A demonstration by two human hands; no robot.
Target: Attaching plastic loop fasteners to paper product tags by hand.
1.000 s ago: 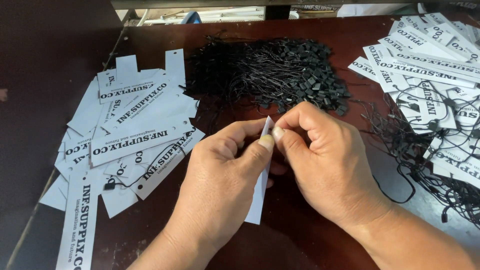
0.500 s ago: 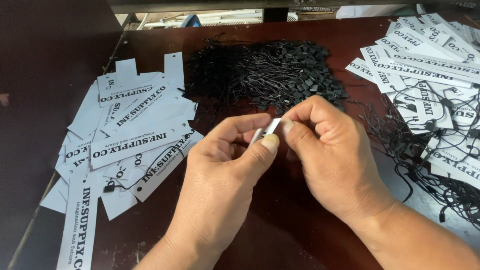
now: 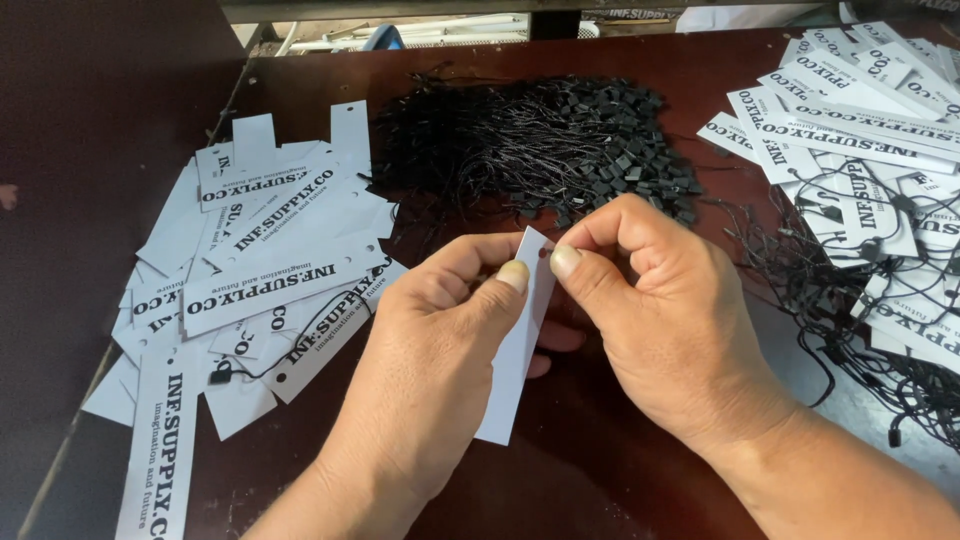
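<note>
My left hand [image 3: 430, 350] pinches a long white paper tag [image 3: 512, 370] near its punched top end, thumb on its face. My right hand [image 3: 660, 320] meets it from the right, thumb and forefinger closed at the tag's hole; whether a black string is between those fingers is hidden. Both hands hover over the dark brown table [image 3: 600, 490], just in front of a heap of black string fasteners [image 3: 540, 140].
A spread of white printed tags without strings [image 3: 250, 290] lies at the left. At the right lies a pile of white tags with black strings attached [image 3: 860, 180]. Beyond the table's far edge is clutter; a dark surface flanks the left edge.
The tag has turned so more of its white face shows, hanging down between my hands. Both hands stay pinched at its top end, shifted slightly.
</note>
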